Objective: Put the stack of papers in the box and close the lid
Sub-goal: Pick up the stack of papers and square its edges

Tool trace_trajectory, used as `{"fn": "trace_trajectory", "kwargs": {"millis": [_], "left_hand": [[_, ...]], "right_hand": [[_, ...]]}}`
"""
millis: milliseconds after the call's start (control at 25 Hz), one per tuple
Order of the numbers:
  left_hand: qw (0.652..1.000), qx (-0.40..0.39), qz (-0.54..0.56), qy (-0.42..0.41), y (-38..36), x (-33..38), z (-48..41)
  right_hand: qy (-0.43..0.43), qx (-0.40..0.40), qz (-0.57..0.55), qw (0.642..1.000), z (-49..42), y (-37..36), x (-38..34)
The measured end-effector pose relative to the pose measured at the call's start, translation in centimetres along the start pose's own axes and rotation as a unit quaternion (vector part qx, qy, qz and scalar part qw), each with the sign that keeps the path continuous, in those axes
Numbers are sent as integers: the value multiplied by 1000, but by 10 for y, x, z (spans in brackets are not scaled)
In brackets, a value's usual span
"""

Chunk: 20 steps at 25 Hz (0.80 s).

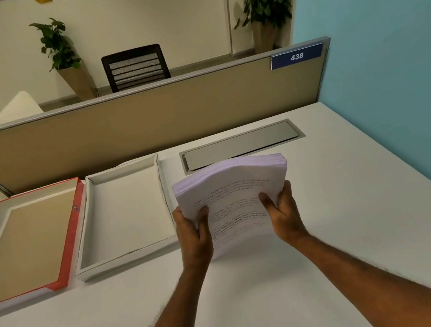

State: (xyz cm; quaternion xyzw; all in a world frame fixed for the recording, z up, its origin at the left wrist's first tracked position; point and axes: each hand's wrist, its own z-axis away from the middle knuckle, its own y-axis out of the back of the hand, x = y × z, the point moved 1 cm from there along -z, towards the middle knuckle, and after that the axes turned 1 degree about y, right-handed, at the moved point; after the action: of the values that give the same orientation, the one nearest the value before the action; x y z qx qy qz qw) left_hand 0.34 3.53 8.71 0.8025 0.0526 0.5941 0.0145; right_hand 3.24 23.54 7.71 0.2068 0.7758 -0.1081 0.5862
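Both hands, left (193, 235) and right (283, 213), held a thick, bowed paper stack (232, 189) in firm grip above matte white counter (330, 200); shallow rectangular box (135, 256) lay open alongside.

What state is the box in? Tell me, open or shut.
Open and empty. The white box shows its bare inside, and its red-edged lid lies flat beside it, inside up. Both hands hold the stack of papers outside it.

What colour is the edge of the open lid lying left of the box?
Red, around the lid; clearest in the head view.
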Motion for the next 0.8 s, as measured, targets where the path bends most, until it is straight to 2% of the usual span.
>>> {"fn": "trace_trajectory", "kwargs": {"millis": [240, 440, 560, 800], "left_hand": [[1000, 4, -15, -21, 0, -8, -3], [992, -103, -65, 36, 15, -51, 16], [989, -90, -94, 77, 12, -63, 18], [979, -81, -159, 97, 9, -50, -30]], "right_hand": [[9, -4, 5, 1000, -1, 2, 7], [-55, -71, 69, 994, 1, 8, 38], [-66, -59, 116, 989, -3, 7, 42], [-82, -45, 182, 979, -36, -5, 25]]}}
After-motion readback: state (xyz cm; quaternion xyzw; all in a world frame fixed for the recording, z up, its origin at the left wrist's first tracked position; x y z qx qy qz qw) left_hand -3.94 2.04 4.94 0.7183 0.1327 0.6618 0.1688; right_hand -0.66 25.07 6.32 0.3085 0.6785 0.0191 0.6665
